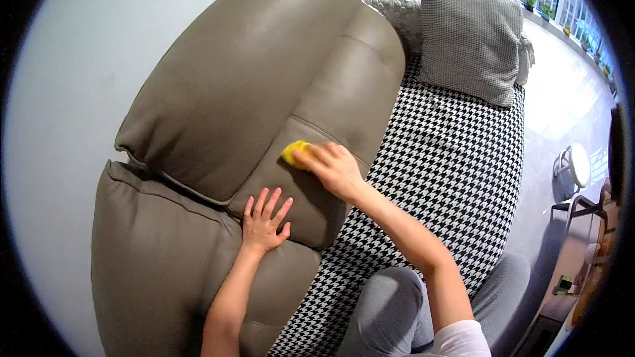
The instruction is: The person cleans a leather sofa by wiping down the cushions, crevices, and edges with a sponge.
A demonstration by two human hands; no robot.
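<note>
Your right hand [332, 166], near the centre of the view, is partly closed, its fingers curled over a yellow sponge [297, 155] that sticks out at its ten o'clock side. The sponge is against the brown leather backrest [317, 132], just below a stitched seam that runs across it; the hand is slightly blurred, so you cannot tell exactly how each finger grips. Your left hand [263, 223], at about seven o'clock from the right one, is open, palm down and fingers spread, pressed on the same leather close to where two sections meet. It holds nothing.

The large upper cushion [231, 73] rises toward eleven o'clock, and the lower cushion [155, 251] lies toward eight o'clock. From two to five o'clock of your right hand stretches the seat, under a black-and-white houndstooth cover [450, 158]; your knees in grey trousers [387, 311] are on the five o'clock side. A grey textured pillow [469, 39] stands at one o'clock, and a round white-topped stool [579, 165] is at three o'clock on the floor.

No brand, label or writing can be read.
</note>
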